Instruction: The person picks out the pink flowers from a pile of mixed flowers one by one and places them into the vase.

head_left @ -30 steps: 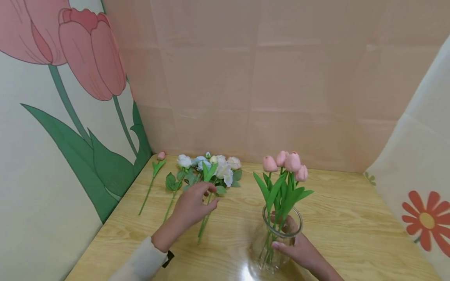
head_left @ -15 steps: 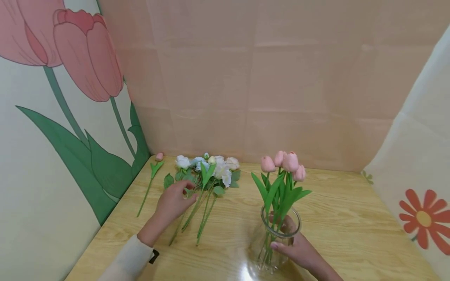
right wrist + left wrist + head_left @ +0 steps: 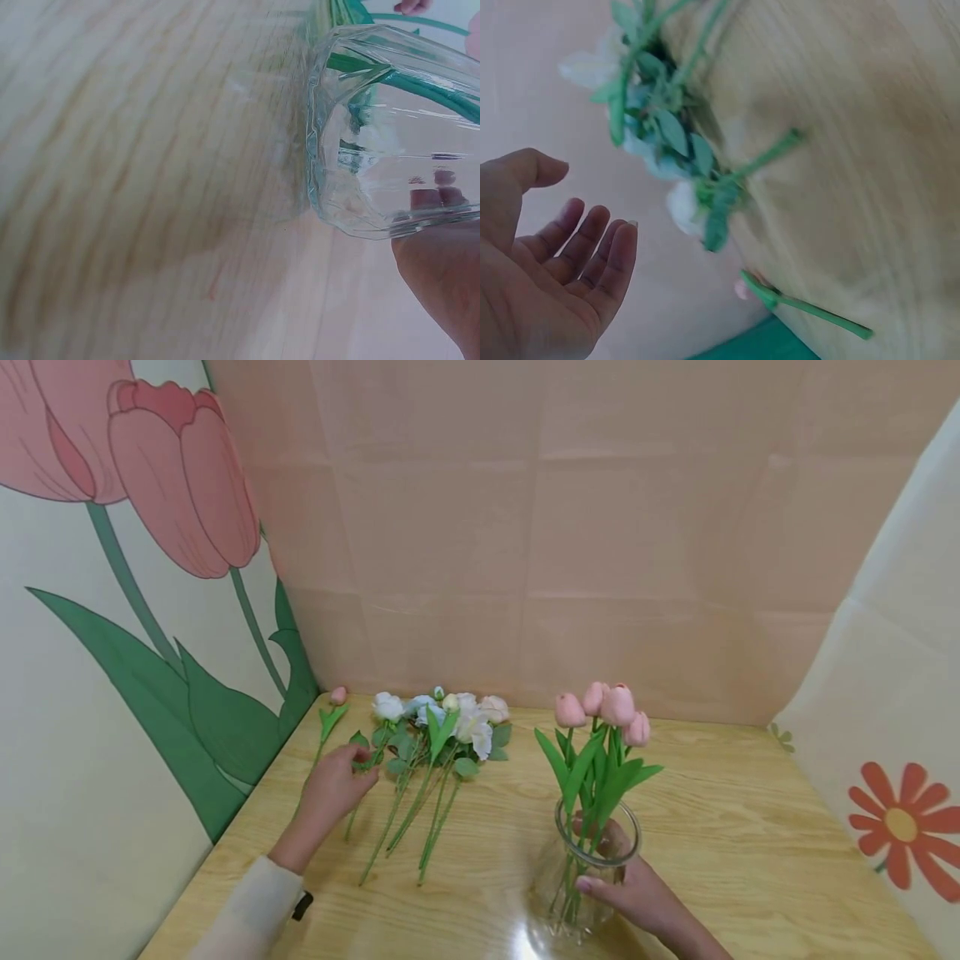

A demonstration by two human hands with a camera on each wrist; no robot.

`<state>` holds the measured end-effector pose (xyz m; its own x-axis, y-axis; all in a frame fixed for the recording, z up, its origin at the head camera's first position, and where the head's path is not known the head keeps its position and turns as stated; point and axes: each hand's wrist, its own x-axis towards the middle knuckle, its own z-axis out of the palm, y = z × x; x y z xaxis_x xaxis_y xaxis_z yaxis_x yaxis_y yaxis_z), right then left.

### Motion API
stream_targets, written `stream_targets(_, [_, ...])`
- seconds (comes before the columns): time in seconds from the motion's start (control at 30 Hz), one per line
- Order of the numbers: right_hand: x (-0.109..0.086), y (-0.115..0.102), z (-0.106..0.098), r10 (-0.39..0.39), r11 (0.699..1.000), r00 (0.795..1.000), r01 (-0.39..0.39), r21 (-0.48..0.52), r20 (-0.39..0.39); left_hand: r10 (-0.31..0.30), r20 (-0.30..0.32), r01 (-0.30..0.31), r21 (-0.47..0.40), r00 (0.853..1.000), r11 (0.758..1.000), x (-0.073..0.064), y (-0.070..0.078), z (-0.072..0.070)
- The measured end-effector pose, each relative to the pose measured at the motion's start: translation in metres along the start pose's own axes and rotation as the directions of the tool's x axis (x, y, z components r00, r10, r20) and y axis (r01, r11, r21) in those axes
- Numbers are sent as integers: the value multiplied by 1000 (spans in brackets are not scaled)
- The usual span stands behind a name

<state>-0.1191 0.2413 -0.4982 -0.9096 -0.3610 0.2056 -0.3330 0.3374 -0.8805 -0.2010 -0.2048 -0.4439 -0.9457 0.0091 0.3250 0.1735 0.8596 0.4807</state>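
My left hand hovers with loosely bent fingers over the left side of the table. In the left wrist view nothing lies in that hand, and the flowers are apart from it. From the head, it covers part of the stems of a single pink tulip and a white rose. My right hand grips a clear glass vase around its side. Several pink tulips with green leaves stand in the vase. The right wrist view shows the vase's base low by the tabletop.
A cluster of pale artificial flowers lies at the back of the wooden table, stems towards me. A pinkish backdrop rises behind. Printed flower panels flank the left and right sides.
My left hand has moved left, from over the middle stems towards the white rose and the lone tulip. The right hand keeps its hold on the vase.
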Motion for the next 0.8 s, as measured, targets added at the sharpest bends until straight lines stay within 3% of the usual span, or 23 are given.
stream_targets(0.37, [-1, 1, -1, 8, 1000, 1000, -8, -8, -1, -116, 24, 114, 63, 993, 991, 1, -33, -5])
stream_targets(0.8, [-1, -1, 0, 5, 1000, 1000, -5, 0, 1, -239, 86, 228, 122, 967, 966, 2, -63, -9])
